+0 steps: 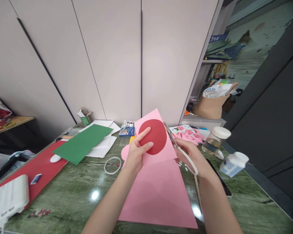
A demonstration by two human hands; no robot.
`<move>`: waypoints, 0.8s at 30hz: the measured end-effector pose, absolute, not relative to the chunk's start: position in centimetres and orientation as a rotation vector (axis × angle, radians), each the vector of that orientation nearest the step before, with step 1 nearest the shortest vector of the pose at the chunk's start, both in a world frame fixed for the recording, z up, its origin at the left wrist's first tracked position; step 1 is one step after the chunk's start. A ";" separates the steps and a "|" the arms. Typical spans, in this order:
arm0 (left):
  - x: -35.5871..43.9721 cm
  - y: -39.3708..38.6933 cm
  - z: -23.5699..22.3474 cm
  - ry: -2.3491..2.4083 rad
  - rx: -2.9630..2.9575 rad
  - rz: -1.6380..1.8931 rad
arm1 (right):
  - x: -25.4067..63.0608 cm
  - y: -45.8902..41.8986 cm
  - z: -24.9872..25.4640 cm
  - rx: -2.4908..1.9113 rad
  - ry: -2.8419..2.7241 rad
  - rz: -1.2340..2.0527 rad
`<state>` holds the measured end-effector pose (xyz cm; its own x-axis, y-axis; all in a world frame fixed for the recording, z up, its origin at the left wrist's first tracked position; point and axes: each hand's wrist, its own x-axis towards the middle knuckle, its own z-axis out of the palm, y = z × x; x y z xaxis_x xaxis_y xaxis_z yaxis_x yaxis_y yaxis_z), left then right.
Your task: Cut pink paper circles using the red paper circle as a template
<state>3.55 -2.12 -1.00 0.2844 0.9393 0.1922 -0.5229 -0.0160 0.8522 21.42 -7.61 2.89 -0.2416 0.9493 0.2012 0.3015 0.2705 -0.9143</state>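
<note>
My left hand (136, 151) grips a pink sheet of paper (169, 152) with a dark red paper circle (158, 135) lying on it; the thumb and index finger press on the circle. My right hand (194, 156) is closed around scissors (169, 131) with white handles. The scissor blades are against the right edge of the held pink sheet, pointing away from me; how far apart they are I cannot tell. Below, a larger pink sheet (158, 198) lies flat on the green marble-patterned table (70, 195). A rounded pink piece (124, 152) shows beside my left hand.
Left lie a green sheet (84, 143), white papers (104, 148), a red sheet (46, 172), a white device (12, 195) and a tape roll (112, 157). Right stand a lidded jar (216, 139) and white bottle (234, 164), near a phone (221, 180) and pink cut-outs (189, 138). Cabinet doors (112, 58) rise behind.
</note>
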 end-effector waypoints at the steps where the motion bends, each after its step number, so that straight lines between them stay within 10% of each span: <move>1: 3.5 -2.0 -1.0 0.543 1.052 1.294 | 21.5 -7.7 3.0 -1.149 -1.731 1.000; 24: 1.6 -1.5 0.0 0.832 1.567 1.472 | 23.2 -8.0 2.9 -1.255 -1.804 1.003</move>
<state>1.60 -1.48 -0.04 0.1012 0.8836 0.4572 -0.0643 -0.4528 0.8893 23.15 -8.00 2.86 -0.2759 0.9538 0.1190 0.4024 0.2270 -0.8869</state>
